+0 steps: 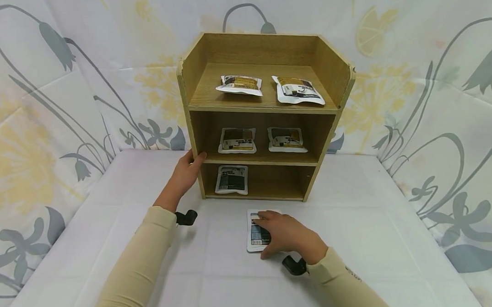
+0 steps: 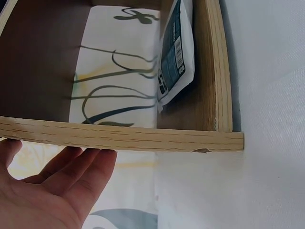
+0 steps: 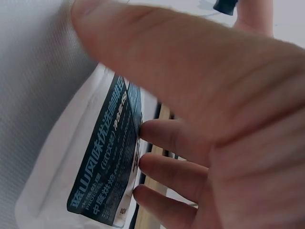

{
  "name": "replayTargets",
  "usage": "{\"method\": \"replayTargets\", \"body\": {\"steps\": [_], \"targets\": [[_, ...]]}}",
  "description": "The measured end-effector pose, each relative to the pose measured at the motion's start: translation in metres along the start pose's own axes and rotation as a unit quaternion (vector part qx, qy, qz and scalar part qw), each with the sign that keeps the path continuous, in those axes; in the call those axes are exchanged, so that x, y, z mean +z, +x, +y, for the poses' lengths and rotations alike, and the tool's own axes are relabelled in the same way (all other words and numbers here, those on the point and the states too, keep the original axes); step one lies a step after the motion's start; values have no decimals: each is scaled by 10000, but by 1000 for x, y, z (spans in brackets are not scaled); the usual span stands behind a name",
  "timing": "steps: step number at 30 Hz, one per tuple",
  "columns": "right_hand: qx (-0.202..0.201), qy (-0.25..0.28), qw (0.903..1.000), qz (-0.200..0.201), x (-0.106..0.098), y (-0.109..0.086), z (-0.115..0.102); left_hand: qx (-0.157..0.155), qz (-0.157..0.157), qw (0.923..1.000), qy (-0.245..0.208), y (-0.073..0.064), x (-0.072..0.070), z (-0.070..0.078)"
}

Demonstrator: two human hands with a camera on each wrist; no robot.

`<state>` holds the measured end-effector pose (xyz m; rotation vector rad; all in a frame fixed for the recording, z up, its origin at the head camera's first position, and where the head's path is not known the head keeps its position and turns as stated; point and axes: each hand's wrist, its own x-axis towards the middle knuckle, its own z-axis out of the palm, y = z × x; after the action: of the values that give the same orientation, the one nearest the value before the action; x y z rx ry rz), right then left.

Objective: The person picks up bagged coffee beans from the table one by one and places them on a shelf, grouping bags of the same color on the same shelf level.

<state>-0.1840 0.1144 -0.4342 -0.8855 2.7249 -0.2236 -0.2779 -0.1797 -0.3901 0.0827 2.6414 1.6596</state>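
A small wooden shelf (image 1: 260, 108) with three levels stands on the white cloth. My left hand (image 1: 187, 170) holds its left side panel (image 2: 119, 137), thumb over the front edge and fingers along the outside. In front of the shelf lies a white coffee packet (image 1: 254, 238) with a dark blue printed label. My right hand (image 1: 288, 234) is spread over this packet, partly covering it. In the right wrist view, its fingertips touch or nearly touch the label side, and the thumb stretches past the packet's near end.
Two yellow-labelled packets (image 1: 243, 84) sit on the top level and two brown-labelled packets (image 1: 237, 141) on the middle one. A blue-labelled packet (image 1: 232, 179) leans at the left of the bottom level. Patterned cloth (image 1: 408, 96) hangs behind and at the sides.
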Motion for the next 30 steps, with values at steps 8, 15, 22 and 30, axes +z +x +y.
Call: {"method": "replayTargets", "body": {"steps": [8,15,22,30], "targets": [[76,109,9997,-201,1,0,-1,7,-10,10000,27,-2,-1,1],[34,85,9999,-145,0,-3,-2,37,-8,10000,23,-1,0,1],[-153,-25,9999,55,1,-3,0,61,-3,10000,4,0,0,1],[-253,154,9996,38,-3,-6,1,30,-30,10000,-7,0,0,-1]]}}
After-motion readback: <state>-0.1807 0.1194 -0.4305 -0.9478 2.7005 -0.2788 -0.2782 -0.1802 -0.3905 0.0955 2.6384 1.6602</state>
